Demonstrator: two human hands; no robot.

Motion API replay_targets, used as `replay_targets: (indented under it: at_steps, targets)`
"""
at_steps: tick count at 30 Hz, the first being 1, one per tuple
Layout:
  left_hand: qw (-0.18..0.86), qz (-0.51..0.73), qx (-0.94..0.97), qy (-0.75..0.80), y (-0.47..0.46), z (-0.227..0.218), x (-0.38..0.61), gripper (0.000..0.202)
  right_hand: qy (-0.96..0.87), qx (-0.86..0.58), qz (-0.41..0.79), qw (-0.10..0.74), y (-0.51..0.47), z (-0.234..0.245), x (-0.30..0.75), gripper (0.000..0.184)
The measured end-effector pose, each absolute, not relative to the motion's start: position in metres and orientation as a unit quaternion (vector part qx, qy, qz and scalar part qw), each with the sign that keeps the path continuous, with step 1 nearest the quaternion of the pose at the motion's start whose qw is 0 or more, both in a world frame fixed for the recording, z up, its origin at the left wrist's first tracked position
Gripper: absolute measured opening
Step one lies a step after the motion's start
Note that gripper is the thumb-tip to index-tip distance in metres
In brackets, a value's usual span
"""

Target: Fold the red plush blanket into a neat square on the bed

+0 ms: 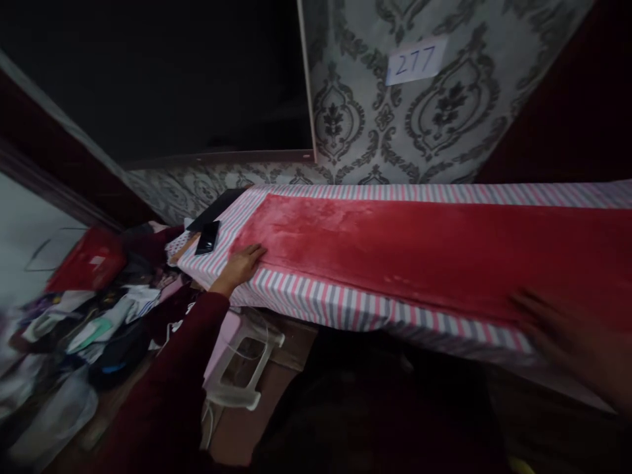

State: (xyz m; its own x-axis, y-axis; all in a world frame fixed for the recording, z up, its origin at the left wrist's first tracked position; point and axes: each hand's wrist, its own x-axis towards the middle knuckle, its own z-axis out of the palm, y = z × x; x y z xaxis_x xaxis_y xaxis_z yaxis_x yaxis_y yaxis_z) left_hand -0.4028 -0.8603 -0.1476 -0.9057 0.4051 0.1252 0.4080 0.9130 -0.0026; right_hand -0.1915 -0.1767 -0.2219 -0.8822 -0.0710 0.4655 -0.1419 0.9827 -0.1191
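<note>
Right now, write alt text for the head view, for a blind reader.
Bare left hand touching the left end of a long red cloth on a pink-and-grey striped cover; the blurred right hand is by the near edge. A black rectangular phone lies at left.

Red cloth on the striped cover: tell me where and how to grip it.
Probably best pinched by the near edge of the red cloth at its left end, coming from the person's side, thumb beneath, fingers on top. It lies flat, so its thin border offers the likeliest hold, close to the front of the striped cover. The left hand rests there.
</note>
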Motion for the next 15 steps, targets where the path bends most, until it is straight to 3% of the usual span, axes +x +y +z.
replay_targets:
  at_steps: [3,15]
  targets:
    - [0.072,-0.021,-0.218,-0.973,-0.858,-0.151,-0.408,0.053,-0.966,0.085,0.107,0.218,-0.192,-0.218,-0.192,0.055]
    - [0.084,-0.018,-0.178,-0.980,-0.861,-0.147,-0.394,0.047,-0.952,0.058,0.145,0.264,-0.211,-0.214,-0.190,0.042]
